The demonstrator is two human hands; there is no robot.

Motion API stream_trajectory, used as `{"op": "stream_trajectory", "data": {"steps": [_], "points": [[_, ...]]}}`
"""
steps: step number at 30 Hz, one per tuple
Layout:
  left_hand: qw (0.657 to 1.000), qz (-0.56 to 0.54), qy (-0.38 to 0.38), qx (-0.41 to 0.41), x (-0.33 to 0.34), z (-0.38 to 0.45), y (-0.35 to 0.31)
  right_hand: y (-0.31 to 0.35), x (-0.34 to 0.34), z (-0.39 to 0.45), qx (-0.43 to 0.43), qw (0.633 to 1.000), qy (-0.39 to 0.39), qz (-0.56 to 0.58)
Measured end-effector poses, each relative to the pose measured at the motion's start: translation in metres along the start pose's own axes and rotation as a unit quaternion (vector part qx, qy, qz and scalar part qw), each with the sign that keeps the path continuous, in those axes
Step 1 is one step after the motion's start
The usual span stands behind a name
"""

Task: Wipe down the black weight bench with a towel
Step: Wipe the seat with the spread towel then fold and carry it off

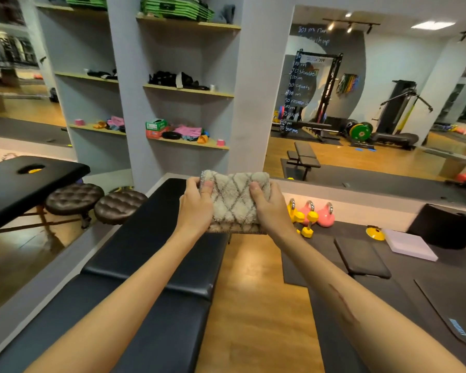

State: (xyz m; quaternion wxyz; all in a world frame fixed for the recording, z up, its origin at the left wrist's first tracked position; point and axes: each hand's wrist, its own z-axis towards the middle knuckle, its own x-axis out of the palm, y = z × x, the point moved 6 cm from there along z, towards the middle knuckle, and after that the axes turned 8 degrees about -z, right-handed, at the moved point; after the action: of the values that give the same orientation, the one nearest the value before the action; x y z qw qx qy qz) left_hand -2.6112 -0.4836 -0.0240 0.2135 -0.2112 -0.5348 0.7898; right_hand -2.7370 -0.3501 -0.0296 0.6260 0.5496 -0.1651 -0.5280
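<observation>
Both the left hand (197, 203) and right hand (269, 204) grip the folded, fluffy beige diamond-patterned towel (236, 200) above the long black padded weight bench (151, 251); lowering it flat should wipe best.

A black massage table (24, 181) with a face hole is standing at the left, and two tufted brown stools (74, 197) are sitting just beside it. Pink and yellow kettlebells (324, 214) are resting near yellow dumbbells (308, 224) on dark floor mats (361, 257). Wall shelves (189, 90) are holding green mats, boxes and small gear. A mirror (374, 90) is reflecting a rack and plates.
</observation>
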Motion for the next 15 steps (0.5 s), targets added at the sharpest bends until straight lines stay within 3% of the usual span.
{"op": "stream_trajectory", "data": {"steps": [15], "points": [[0.994, 0.028, -0.107, -0.015, 0.156, 0.226, 0.054, -0.101, -0.011, 0.297, -0.028, 0.995, 0.088, 0.031]]}}
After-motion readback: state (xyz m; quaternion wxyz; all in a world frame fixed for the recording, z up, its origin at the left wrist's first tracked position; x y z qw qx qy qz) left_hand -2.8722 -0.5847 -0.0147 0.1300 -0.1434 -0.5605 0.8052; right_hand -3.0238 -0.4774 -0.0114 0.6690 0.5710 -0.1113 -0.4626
